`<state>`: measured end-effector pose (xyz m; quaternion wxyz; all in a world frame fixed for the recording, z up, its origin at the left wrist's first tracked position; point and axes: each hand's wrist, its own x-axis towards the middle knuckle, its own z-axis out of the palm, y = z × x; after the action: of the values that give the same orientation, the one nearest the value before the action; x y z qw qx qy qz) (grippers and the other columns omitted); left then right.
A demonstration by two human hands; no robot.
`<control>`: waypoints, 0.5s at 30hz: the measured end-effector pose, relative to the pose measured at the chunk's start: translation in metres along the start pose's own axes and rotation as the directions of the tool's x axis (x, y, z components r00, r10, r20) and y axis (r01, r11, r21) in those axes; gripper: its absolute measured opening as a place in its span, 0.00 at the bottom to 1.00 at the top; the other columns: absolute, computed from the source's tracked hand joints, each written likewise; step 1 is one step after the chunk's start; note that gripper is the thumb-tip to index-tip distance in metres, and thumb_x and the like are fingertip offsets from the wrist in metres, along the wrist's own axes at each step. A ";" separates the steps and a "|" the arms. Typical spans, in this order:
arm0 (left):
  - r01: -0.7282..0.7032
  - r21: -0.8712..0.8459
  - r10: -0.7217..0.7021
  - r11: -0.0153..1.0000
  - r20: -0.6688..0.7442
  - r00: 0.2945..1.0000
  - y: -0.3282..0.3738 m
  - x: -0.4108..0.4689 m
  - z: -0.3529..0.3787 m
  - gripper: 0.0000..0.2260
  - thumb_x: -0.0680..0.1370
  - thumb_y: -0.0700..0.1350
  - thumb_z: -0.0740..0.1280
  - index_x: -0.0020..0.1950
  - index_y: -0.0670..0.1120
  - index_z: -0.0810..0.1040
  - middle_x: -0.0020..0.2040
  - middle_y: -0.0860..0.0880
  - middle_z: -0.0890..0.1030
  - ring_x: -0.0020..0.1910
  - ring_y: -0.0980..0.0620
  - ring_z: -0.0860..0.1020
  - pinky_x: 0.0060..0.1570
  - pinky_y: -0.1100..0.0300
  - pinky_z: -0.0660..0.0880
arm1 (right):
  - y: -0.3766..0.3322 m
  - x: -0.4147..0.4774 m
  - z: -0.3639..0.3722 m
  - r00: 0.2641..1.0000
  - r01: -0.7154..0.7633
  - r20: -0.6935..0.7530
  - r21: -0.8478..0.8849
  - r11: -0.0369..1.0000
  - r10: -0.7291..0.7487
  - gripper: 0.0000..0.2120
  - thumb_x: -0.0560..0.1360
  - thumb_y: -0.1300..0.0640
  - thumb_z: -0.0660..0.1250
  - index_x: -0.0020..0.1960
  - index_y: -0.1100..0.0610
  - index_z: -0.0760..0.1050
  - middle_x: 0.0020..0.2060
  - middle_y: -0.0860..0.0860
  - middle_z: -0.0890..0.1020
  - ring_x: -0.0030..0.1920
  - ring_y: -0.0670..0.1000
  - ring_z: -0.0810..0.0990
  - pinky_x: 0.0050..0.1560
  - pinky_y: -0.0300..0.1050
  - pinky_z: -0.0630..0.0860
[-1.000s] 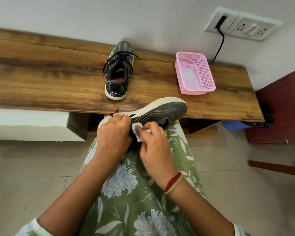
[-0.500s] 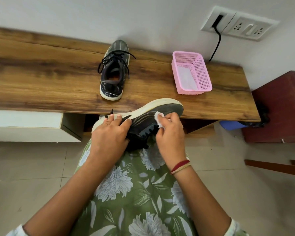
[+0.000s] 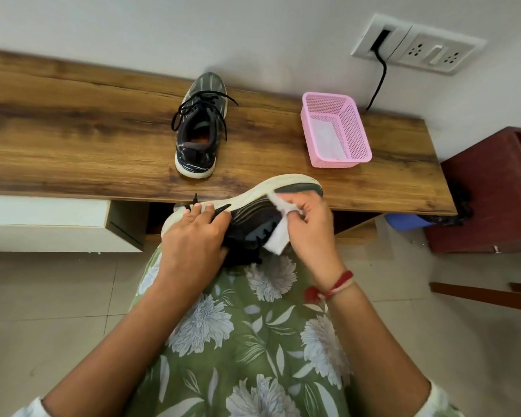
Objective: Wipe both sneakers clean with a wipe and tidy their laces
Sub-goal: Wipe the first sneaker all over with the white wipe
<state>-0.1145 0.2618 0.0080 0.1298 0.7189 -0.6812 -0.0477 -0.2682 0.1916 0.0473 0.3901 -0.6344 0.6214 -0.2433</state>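
While the left hand (image 3: 193,239) grips the sneaker (image 3: 253,212) tipped on the lap, right hand (image 3: 309,224) pinching wipe (image 3: 278,236) against its side, second sneaker (image 3: 199,127) upright on shelf (image 3: 73,139), near basket (image 3: 336,130).

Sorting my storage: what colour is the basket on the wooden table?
The basket is pink; head view shows it best.

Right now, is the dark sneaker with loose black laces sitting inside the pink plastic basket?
No, the dark lace-up sneaker stands on the brown wooden shelf, apart from the pink mesh basket.
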 end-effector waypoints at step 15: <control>0.024 -0.002 -0.024 1.000 0.010 1.000 -0.001 0.001 0.000 0.22 0.53 0.36 0.80 0.46 0.39 0.82 0.46 0.37 0.83 0.46 0.35 0.82 0.37 0.46 0.80 | -0.003 0.008 -0.018 0.997 -0.083 0.013 0.126 0.989 0.082 0.14 0.76 0.70 0.61 0.49 0.54 0.80 0.44 0.50 0.78 0.39 0.42 0.75 0.41 0.36 0.74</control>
<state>-0.1134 0.2611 0.0079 0.1265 0.7267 -0.6731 -0.0534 -0.2800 0.1796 0.0583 0.4419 -0.5831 0.6288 -0.2634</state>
